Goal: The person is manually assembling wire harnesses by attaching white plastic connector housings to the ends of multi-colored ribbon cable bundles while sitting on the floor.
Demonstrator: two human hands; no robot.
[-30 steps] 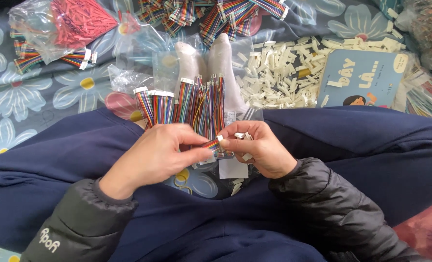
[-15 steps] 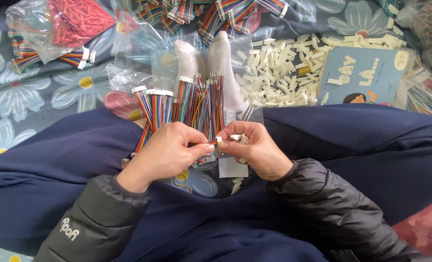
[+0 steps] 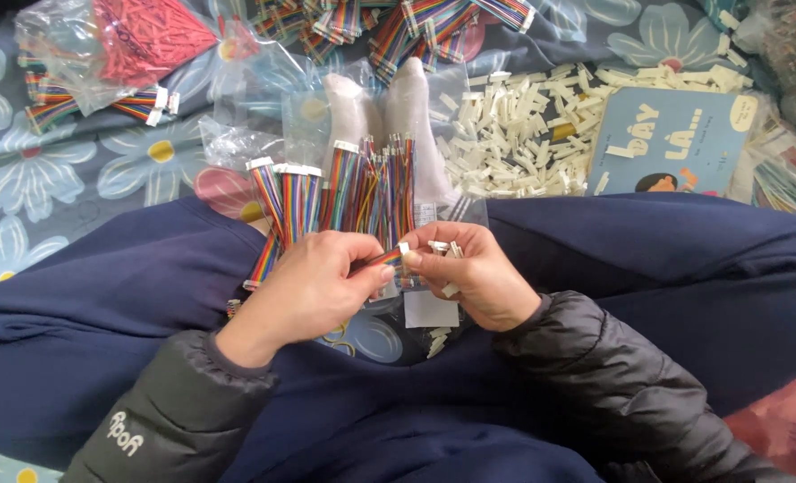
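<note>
Left hand [image 3: 313, 282] pinching rainbow wire [image 3: 382, 260], right hand [image 3: 474, 273] gripping its white connector [image 3: 405, 249] (fingertips meeting)

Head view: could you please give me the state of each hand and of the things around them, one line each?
left hand: pinching a rainbow ribbon cable at its end.
right hand: fingertips at a small white connector, more of them in the palm.
cable bundle: fanned out between the legs.
white connectors pile: loose, scattered on the floral cloth.
booklet: closed, lying flat.
red wire bag: lying crumpled.
</note>
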